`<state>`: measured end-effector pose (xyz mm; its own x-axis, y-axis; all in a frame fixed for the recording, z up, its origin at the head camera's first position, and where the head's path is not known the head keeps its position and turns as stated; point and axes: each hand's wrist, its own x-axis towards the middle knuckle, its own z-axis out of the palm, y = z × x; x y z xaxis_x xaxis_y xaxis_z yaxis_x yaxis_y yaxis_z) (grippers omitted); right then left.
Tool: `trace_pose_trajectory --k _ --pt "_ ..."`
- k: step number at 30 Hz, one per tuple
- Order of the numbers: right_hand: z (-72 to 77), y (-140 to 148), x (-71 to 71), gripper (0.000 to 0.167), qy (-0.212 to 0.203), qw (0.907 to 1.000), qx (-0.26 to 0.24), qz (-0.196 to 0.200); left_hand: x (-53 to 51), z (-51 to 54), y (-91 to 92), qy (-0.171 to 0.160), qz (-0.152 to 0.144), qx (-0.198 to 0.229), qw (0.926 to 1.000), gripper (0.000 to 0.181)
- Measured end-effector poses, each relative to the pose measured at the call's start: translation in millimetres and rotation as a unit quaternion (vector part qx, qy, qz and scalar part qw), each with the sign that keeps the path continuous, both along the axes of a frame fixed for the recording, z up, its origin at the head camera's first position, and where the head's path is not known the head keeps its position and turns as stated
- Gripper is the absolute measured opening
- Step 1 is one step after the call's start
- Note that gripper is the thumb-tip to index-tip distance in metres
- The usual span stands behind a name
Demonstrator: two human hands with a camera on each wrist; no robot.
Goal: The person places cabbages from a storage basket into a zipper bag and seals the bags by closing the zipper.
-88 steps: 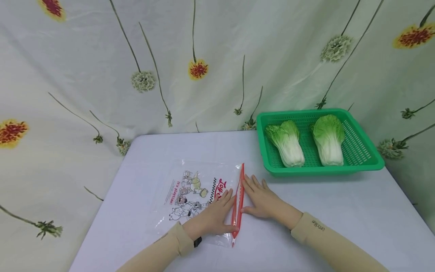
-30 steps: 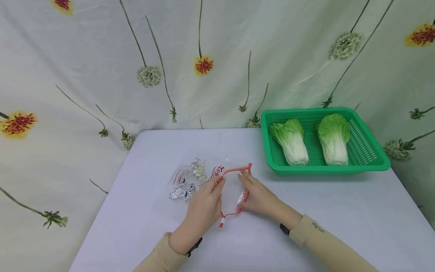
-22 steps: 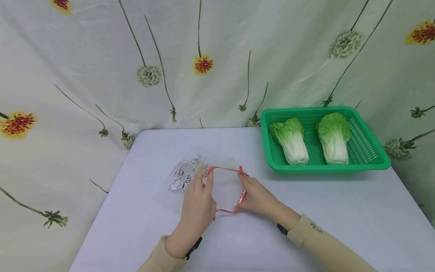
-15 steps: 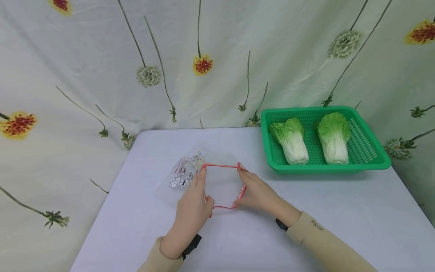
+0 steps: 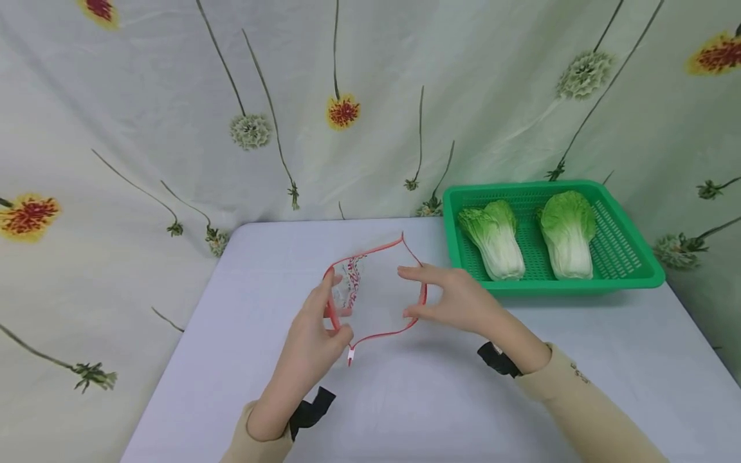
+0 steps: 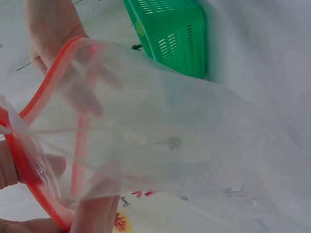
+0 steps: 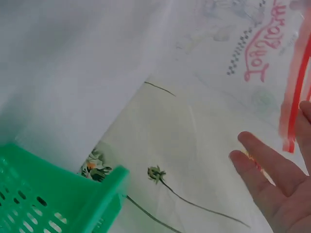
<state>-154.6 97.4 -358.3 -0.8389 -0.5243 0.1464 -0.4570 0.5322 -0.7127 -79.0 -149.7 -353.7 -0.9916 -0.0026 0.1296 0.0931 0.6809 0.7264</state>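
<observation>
A clear zip bag with a red-edged mouth is held up above the table, its mouth spread wide and facing me. My left hand grips the left side of the red rim, thumb near me and fingertips showing through the clear film. At the right side of the mouth is my right hand, its index finger and thumb apart and reaching in past the rim. Two outstretched fingers of that hand show beside the bag in the right wrist view. Red lettering is visible on the bag's left wall.
A green plastic basket stands at the table's back right, just beyond my right hand. Two napa cabbages lie in it, a left one and a right one. Behind the white table hangs a flowered cloth.
The bag lay flat under both hands earlier; its mouth was pulled apart, and it is now lifted and turned toward me. The right hand's fingers have spread. The cabbages and basket have stayed put.
</observation>
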Motion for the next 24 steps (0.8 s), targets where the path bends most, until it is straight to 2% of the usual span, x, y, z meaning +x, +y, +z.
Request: trace_pose_trajectory --k 3,6,10,13,16,20,22,24 --pt "12.8 15 -8.9 0.053 -0.018 0.9987 -0.041 -0.022 -1.5 0.0 0.5 -0.002 -0.011 0.006 0.9999 0.086" --pt "24.8 37 -28.8 0.05 -0.056 0.9935 -0.065 -0.075 -1.7 0.5 0.3 0.003 -0.023 0.011 0.9997 0.086" --pt "30.4 71 -69.8 0.067 -0.08 0.9847 -0.026 -0.152 1.6 0.6 -2.5 0.002 -0.03 0.017 0.9994 0.087" --pt "25.5 88 -101.1 0.083 -0.096 0.975 0.029 -0.198 5.0 0.9 -5.8 -0.005 -0.028 0.025 0.9993 0.086" --pt "14.3 97 -123.5 0.097 -0.134 0.9624 0.064 -0.228 6.4 1.8 -6.9 -0.014 -0.028 0.04 0.9987 0.085" --pt "2.2 96 -140.4 0.109 -0.18 0.9456 0.08 -0.259 6.5 4.3 -5.4 -0.027 -0.029 0.066 0.997 0.087" --pt "-0.2 92 -145.8 0.111 -0.185 0.9385 0.08 -0.28 6.7 5.5 -4.1 -0.032 -0.028 0.077 0.9961 0.088" --pt "-2.2 89 -150.0 0.111 -0.177 0.9355 0.083 -0.294 7.5 6.2 -2.9 -0.034 -0.025 0.082 0.9957 0.088"
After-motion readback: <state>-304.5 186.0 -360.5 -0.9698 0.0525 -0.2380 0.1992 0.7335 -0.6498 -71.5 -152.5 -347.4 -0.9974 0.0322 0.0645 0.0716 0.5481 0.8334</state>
